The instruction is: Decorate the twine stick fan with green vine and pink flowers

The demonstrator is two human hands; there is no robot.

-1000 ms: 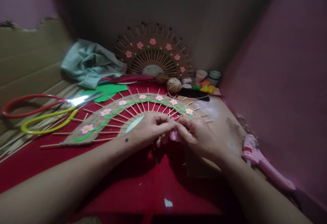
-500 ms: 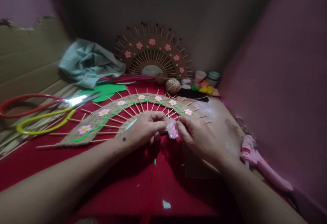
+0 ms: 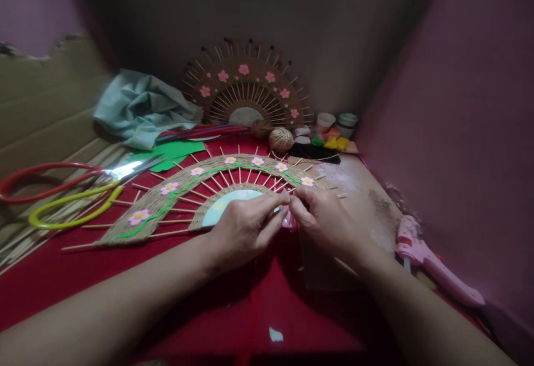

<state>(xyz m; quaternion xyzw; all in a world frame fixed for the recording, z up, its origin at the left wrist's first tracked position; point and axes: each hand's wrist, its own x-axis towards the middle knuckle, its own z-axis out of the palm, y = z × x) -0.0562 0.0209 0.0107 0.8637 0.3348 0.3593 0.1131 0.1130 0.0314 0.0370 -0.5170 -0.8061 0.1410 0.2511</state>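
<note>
Though clearer before, pink plastic (image 3: 288, 219) now partly behind left hand (image 3: 246, 224).

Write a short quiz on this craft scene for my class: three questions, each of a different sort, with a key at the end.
1. True or false: the left hand and the right hand are both at a small pink piece.

2. On which side of the near woven fan does the glue gun lie, as the person sees it?
a) left
b) far side, behind it
c) right

3. Fill in the blank: the scissors have one red handle and one ______ handle.

Key: 1 true; 2 c; 3 yellow.
</note>
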